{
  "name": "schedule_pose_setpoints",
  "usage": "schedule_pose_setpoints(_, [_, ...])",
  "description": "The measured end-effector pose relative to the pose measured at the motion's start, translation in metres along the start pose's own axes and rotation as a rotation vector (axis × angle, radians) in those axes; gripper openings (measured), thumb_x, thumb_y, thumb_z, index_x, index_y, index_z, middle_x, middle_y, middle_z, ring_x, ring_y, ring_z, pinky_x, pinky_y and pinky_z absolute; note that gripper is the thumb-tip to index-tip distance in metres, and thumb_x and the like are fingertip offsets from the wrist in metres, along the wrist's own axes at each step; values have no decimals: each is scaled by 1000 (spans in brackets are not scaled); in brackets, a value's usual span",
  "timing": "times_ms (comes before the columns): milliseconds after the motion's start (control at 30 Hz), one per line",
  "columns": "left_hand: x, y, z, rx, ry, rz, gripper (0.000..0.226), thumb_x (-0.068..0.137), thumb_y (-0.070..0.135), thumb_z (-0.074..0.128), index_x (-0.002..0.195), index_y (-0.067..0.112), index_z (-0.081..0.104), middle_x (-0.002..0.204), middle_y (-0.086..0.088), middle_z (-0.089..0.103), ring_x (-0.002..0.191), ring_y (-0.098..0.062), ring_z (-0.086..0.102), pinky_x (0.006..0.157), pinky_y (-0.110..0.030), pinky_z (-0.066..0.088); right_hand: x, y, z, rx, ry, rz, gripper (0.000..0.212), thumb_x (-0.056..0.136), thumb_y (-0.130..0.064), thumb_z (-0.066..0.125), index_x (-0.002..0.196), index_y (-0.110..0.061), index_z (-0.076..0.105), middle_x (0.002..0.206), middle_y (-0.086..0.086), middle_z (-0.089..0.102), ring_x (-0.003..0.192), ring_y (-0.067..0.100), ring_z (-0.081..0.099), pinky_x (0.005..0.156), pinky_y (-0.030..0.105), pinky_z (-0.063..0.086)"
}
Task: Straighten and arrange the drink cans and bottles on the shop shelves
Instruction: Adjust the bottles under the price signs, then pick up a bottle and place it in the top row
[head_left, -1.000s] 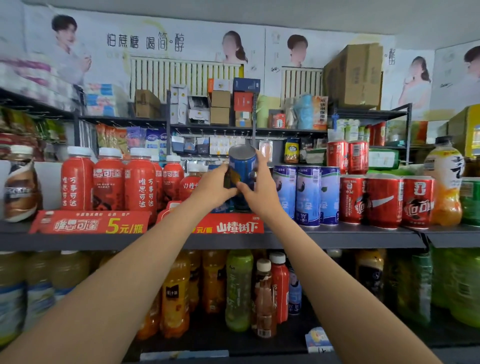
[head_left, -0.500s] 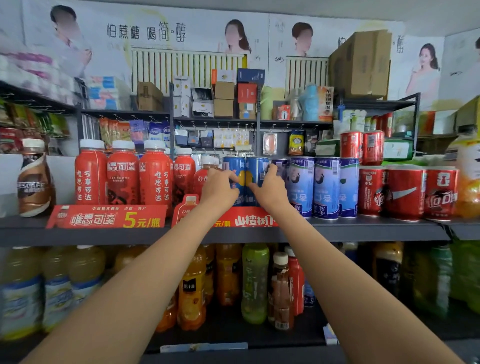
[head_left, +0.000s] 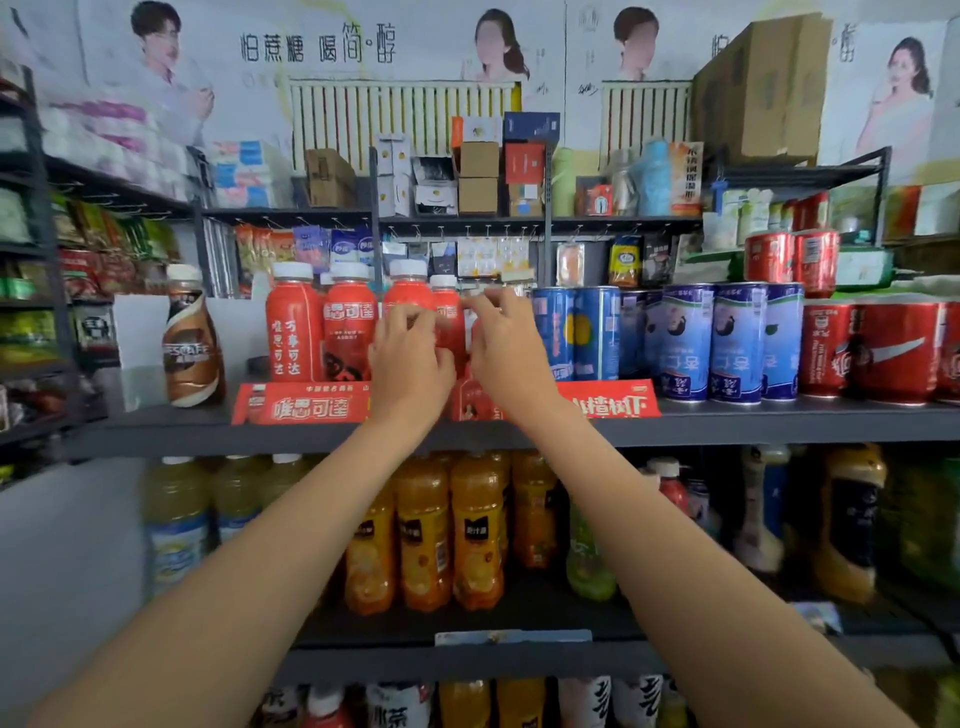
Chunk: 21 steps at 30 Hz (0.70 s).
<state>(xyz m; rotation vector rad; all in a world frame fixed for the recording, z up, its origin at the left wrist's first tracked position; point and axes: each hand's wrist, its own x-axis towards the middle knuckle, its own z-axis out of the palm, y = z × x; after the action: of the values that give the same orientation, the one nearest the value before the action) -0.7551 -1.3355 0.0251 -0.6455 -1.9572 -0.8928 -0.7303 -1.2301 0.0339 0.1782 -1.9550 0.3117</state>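
A row of red bottles (head_left: 293, 332) with white caps stands on the grey middle shelf (head_left: 727, 422). My left hand (head_left: 410, 364) curls its fingers on the front of one red bottle (head_left: 408, 299) in that row. Beside it, my right hand (head_left: 506, 351) grips the top of a neighbouring red bottle that it mostly hides; motion blur hides the exact hold. Two dark blue cans (head_left: 576, 332) stand upright just right of my right hand. Pale blue cans (head_left: 737, 343) and red cans (head_left: 898, 348) follow further right.
A brown coffee bottle (head_left: 192, 343) stands alone at the shelf's left. A red price strip (head_left: 306, 408) lines the shelf edge. Orange juice bottles (head_left: 423, 535) and a green bottle (head_left: 587, 566) fill the lower shelf. Boxes and snack packs crowd the racks behind.
The dark blue can that both hands held up now stands on the shelf among the blue cans. Both hands let go of it and moved left onto the red bottles.
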Motion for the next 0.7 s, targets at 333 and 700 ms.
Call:
schedule_pose_setpoints(333, [-61,-39,-21,-43,21,209,29,80,2,49,106,9,59,114,-7,50,109,-18,42,93,-29,32,-79,-28,21,-51,163,-163,27,77,4,50,100,-2,61,103,17,58,96,27,50,80,35,43])
schedule_pose_setpoints(700, [-161,-40,39,7,-384,265,33,83,5,55,116,10,57,117,-8,50,111,-25,47,92,-37,37,-220,37,11,-231,-193,395,30,79,2,53,109,-1,52,116,21,47,104,38,47,85,49,44])
